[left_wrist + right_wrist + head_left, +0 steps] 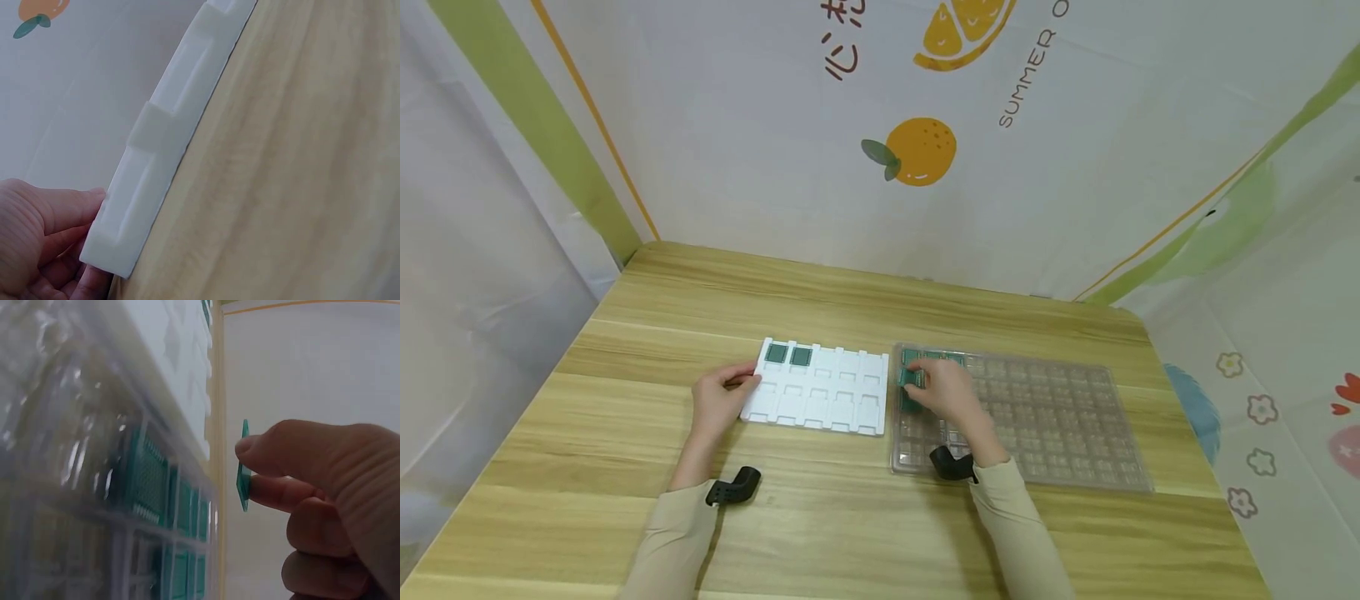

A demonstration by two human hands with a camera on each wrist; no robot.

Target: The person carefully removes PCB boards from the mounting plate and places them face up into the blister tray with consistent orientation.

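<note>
We see a small green board [243, 466] pinched edge-on between the thumb and forefinger of the right hand [325, 506]; the right wrist view shows it held clear of the tray, with the other fingers curled below. From the head view the same board [913, 377] is mostly covered by the right hand [951, 393], which sits over the near left corner of the clear plastic tray [1060, 417], so only the wrist view tells us the board is lifted and gripped.

That wrist view also shows more green boards [150, 481] lying in the clear tray's pockets, blurred by the plastic.

The left hand [718, 404] holds the left end of the white foam tray [820, 400], which lies flat on the wooden table [850, 517] just left of the clear tray. In the left wrist view we see the thumb [69, 206] pressed against the foam tray's [156, 162] corner, fingers curled beneath its edge. Only the head view shows two green boards [788, 355] set in the foam tray's far left pockets.
</note>
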